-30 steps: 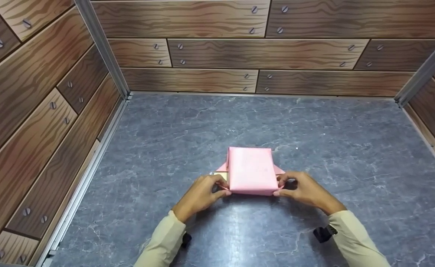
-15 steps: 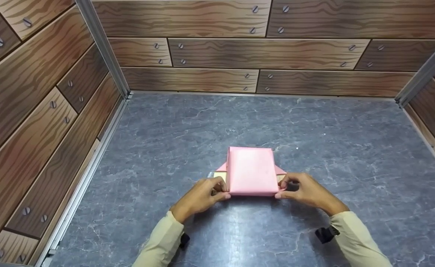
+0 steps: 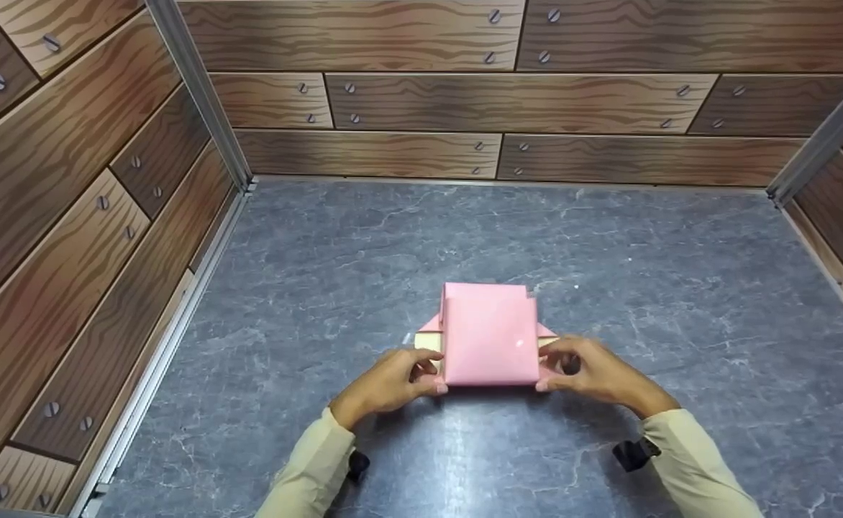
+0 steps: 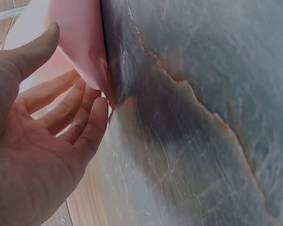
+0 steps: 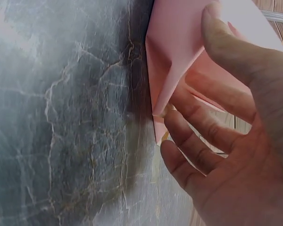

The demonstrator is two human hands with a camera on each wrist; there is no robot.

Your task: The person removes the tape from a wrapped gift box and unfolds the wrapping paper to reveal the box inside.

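Note:
A block-shaped parcel in pink wrapping paper (image 3: 490, 342) lies on the grey marbled surface. Pointed pink flaps stick out at both sides, with a cream patch (image 3: 429, 341) showing at the left. My left hand (image 3: 400, 378) pinches the paper at the near left corner. In the left wrist view the thumb lies against the pink paper (image 4: 80, 42), fingers behind its edge. At the near right corner my right hand (image 3: 583, 370) pinches the paper. The right wrist view shows a slanting fold (image 5: 177, 70) between its thumb and fingers. What lies inside the paper is hidden.
The marbled tabletop (image 3: 364, 244) extends around the parcel. Wood-patterned panels (image 3: 407, 104) wall the back and both sides, with metal strips (image 3: 206, 93) at the corners. Dark devices (image 3: 636, 455) are worn at the wrists.
The top pink layer has slid slightly toward me, so a strip of pink now shows behind its far edge. Both hands have come slightly nearer with it, still at the near corners.

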